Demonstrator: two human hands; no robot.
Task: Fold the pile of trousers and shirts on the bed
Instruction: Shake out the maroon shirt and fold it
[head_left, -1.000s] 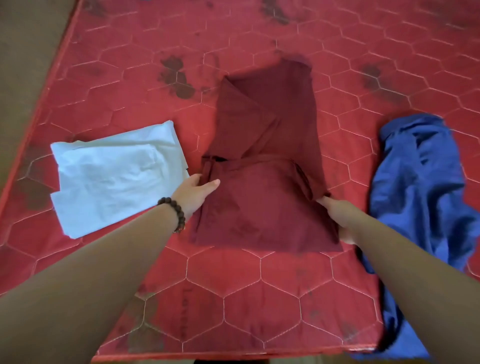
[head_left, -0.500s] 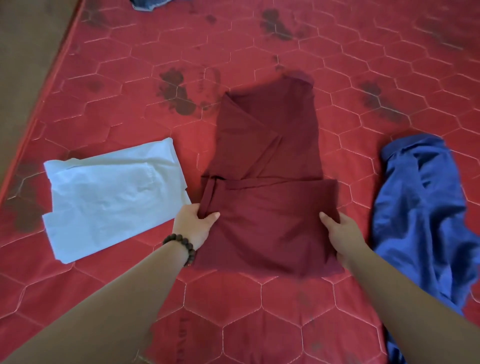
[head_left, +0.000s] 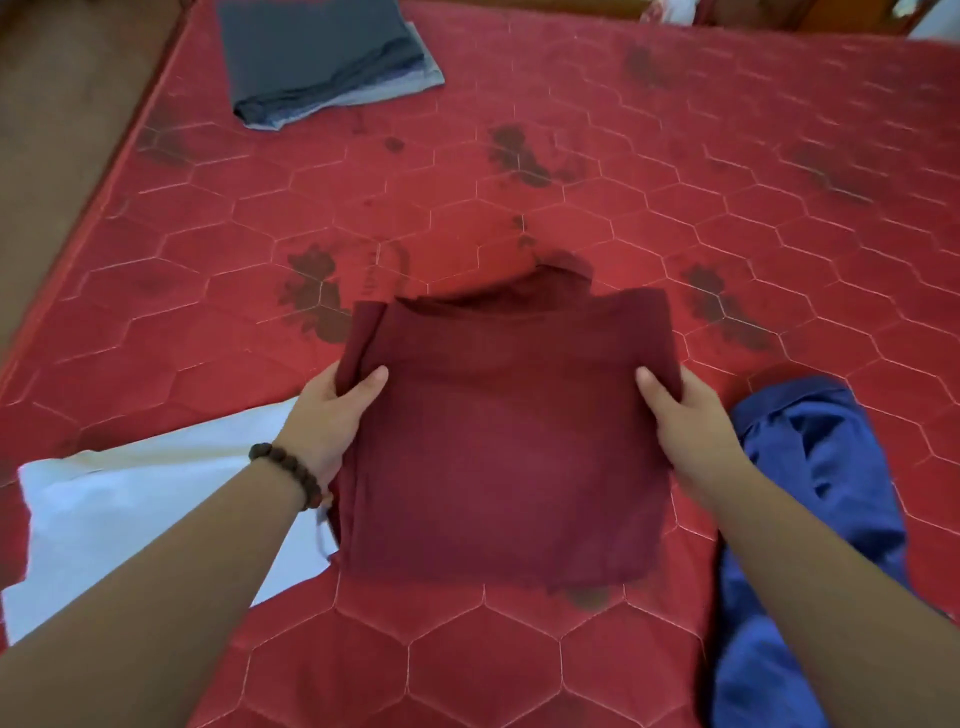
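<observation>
A maroon garment, folded into a near square, lies in the middle of the red mattress. My left hand grips its left edge, thumb on top and fingers underneath. On the opposite edge my right hand holds it the same way. A folded white garment lies at the left, partly under my left forearm. A crumpled blue garment lies unfolded at the right, beside my right arm.
A folded stack of dark grey and light blue clothes sits at the far left corner of the mattress. The brown floor runs along the left edge. Dark stains mark the quilted surface.
Both hands have carried the lower part of the maroon garment up and over its upper part, making it a shorter square. The camera has tilted up, bringing the far folded stack into view.
</observation>
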